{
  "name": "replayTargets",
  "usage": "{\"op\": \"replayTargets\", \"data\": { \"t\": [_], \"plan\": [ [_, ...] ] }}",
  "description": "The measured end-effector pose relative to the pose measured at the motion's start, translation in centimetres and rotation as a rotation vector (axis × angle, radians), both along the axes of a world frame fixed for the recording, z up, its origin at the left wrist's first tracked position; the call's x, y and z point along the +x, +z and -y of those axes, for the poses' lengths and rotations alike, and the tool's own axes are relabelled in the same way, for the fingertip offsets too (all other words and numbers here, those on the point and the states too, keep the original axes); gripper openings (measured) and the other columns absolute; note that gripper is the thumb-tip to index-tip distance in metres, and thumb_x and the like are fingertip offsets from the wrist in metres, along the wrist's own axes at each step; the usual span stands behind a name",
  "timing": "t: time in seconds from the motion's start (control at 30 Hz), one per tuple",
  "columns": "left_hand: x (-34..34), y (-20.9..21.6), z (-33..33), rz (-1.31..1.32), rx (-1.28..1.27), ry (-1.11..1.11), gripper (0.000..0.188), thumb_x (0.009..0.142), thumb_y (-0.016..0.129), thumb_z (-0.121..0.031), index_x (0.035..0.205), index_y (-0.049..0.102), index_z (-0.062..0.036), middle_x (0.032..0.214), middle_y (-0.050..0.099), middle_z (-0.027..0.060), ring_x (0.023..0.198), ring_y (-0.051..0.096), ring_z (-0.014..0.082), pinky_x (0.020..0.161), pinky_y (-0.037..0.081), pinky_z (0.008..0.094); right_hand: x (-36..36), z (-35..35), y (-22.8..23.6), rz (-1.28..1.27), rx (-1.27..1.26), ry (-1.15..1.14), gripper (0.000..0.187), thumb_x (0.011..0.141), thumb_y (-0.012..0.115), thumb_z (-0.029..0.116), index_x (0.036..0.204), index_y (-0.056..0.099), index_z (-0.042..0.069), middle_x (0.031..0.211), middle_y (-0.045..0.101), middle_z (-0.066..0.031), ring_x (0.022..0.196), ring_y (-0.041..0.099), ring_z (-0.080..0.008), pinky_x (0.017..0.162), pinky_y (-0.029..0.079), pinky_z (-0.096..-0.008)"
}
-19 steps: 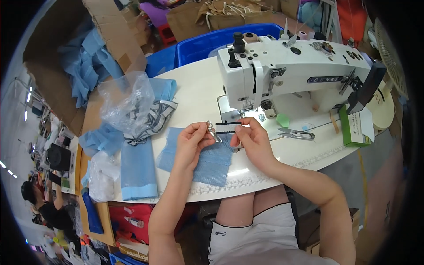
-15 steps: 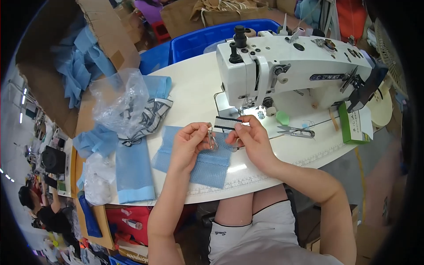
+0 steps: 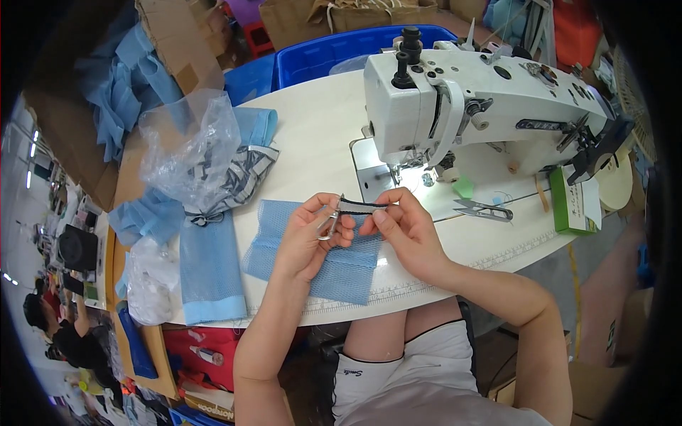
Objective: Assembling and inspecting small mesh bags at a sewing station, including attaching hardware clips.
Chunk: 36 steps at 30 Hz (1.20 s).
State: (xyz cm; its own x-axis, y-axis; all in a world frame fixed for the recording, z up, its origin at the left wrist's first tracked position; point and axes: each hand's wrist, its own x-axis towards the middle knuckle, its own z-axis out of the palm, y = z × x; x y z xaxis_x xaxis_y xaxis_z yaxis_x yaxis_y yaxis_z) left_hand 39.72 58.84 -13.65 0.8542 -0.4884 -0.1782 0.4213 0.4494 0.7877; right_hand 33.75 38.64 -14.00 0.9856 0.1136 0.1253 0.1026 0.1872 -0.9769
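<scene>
My left hand (image 3: 304,238) pinches a silvery metal snap hook (image 3: 327,228) between thumb and fingers. A short strap of pale webbing with black edges (image 3: 360,206) runs from the hook across to my right hand (image 3: 412,234), whose thumb and fingertips are closed on its other end. How the strap meets the hook is partly hidden by my left fingers. Beneath both hands lies a piece of blue mesh fabric (image 3: 339,275) on the white table (image 3: 312,135). The white sewing machine (image 3: 426,106) stands just beyond my right hand.
Thread snips (image 3: 484,211) and a green-and-white box (image 3: 572,202) lie to the right. On the left are another blue mesh piece (image 3: 211,266), clear plastic bags (image 3: 188,142) and a cardboard box (image 3: 181,50) with blue fabric. A blue bin (image 3: 305,64) stands behind the table.
The webbing strap has tilted from showing its broad face to a narrower, curved view, and its end now sits against the snap hook. The view has shifted slightly.
</scene>
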Motion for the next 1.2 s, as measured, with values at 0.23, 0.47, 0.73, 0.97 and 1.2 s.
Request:
{"op": "replayTargets", "data": {
  "t": [0.23, 0.47, 0.73, 0.97, 1.2],
  "plan": [
    [-0.3, -0.1, 0.5, 0.033, 0.065, 0.026, 0.021, 0.105, 0.062, -0.02, 0.112, 0.067, 0.0, 0.084, 0.073, 0.0091, 0.066, 0.07, 0.0129, 0.058, 0.058, 0.0237, -0.4, 0.1, 0.3, 0.017, -0.058, 0.049, 0.021, 0.109, 0.054, 0.014, 0.124, 0.045, 0.003, 0.094, 0.072, -0.0098, 0.095, 0.068, -0.0145, 0.09, 0.053, -0.0301],
    [-0.6, 0.0, 0.9, 0.083, 0.09, 0.082, 0.022, 0.105, 0.063, -0.022, 0.111, 0.068, -0.0003, 0.081, 0.069, 0.0052, 0.067, 0.067, 0.0104, 0.057, 0.057, 0.0225, -0.7, 0.0, 0.2, 0.06, -0.143, 0.048, 0.018, 0.108, 0.054, 0.01, 0.121, 0.044, 0.002, 0.091, 0.072, -0.0113, 0.089, 0.069, -0.0137, 0.084, 0.055, -0.0286],
    [-1.2, 0.6, 1.8, 0.127, 0.237, 0.195, 0.024, 0.106, 0.062, -0.022, 0.115, 0.067, -0.001, 0.08, 0.064, 0.0031, 0.067, 0.06, 0.0094, 0.056, 0.051, 0.0218, -0.6, 0.0, -0.1, -0.039, -0.14, 0.065, 0.016, 0.107, 0.054, 0.007, 0.119, 0.045, 0.001, 0.087, 0.072, -0.0104, 0.082, 0.069, -0.0132, 0.077, 0.055, -0.027],
    [-0.8, 1.2, 1.2, 0.0, 0.108, 0.15, 0.02, 0.101, 0.069, -0.02, 0.113, 0.068, -0.0044, 0.08, 0.064, 0.0016, 0.064, 0.06, 0.0085, 0.053, 0.049, 0.0213, -0.6, -0.1, 0.2, 0.113, -0.378, -0.075, 0.013, 0.1, 0.065, 0.006, 0.11, 0.057, 0.001, 0.085, 0.072, -0.0057, 0.082, 0.069, -0.0098, 0.07, 0.05, -0.0245],
    [-1.1, 0.5, 1.6, 0.061, 0.161, 0.178, 0.024, 0.102, 0.069, -0.027, 0.108, 0.069, -0.0039, 0.079, 0.064, 0.0006, 0.065, 0.062, 0.0083, 0.05, 0.048, 0.0205, -0.9, -0.6, 0.3, 0.238, -0.563, -0.143, 0.011, 0.091, 0.073, 0.007, 0.098, 0.065, 0.004, 0.082, 0.071, -0.0036, 0.072, 0.068, -0.009, 0.065, 0.049, -0.0249]
  ]
}}
